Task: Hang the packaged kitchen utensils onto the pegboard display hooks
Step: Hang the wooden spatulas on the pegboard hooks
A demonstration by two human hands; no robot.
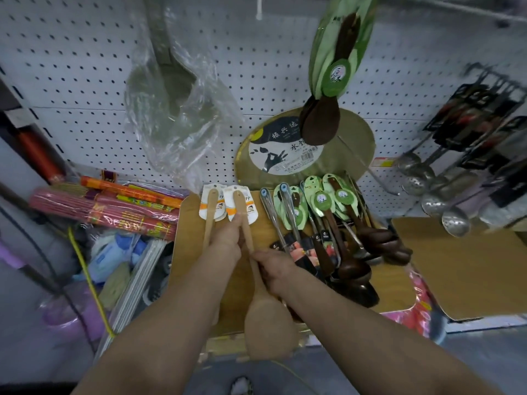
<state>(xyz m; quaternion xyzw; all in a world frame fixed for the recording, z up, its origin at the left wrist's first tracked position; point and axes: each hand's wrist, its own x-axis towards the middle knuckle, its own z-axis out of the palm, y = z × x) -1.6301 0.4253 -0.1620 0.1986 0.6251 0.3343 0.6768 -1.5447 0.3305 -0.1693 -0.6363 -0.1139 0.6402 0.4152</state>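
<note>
My left hand (228, 238) grips the handles of two pale wooden spatulas (265, 320) with white and orange card labels (242, 205). My right hand (273, 270) closes on the handle of the nearer spatula, just below the left hand. To the right, dark wooden spoons with green card labels (322, 201) and steel-handled utensils (285, 212) lie in a pile on a wooden board (188, 240). The white pegboard (85, 89) rises behind. A bunch of green-carded dark spoons (333, 78) hangs from it at the upper right.
A plastic-wrapped ladle (171, 89) hangs at the upper left. A round board with a printed label (302, 149) leans on the pegboard. Steel skimmers and ladles (445, 195) hang at the right. Red incense bundles (114, 212) lie left, cardboard (467, 266) at the right.
</note>
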